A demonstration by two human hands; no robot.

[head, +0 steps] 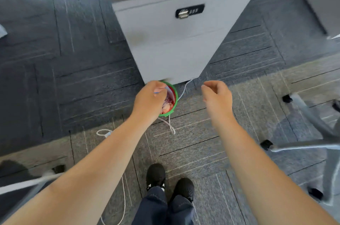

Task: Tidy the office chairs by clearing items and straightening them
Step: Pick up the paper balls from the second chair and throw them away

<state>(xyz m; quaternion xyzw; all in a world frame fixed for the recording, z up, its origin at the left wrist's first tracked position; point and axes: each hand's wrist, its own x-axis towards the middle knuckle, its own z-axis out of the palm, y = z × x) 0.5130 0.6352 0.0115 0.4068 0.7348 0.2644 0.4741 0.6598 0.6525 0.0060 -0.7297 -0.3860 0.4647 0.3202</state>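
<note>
From the head camera, the left hand (150, 100) hangs over a small green-rimmed bin (172, 98) on the carpet, its fingers curled round something thin and pale — too blurred to name. The bin sits just in front of a grey drawer cabinet (171, 44) and holds crumpled scraps. The right hand (217, 96) hovers near the bin, fingers loosely curled and holding nothing. A white cable (170, 125) trails beneath the bin. Chair legs on castors (303, 143) reach in at the right edge — another chair leg (27, 183) at lower left.
</note>
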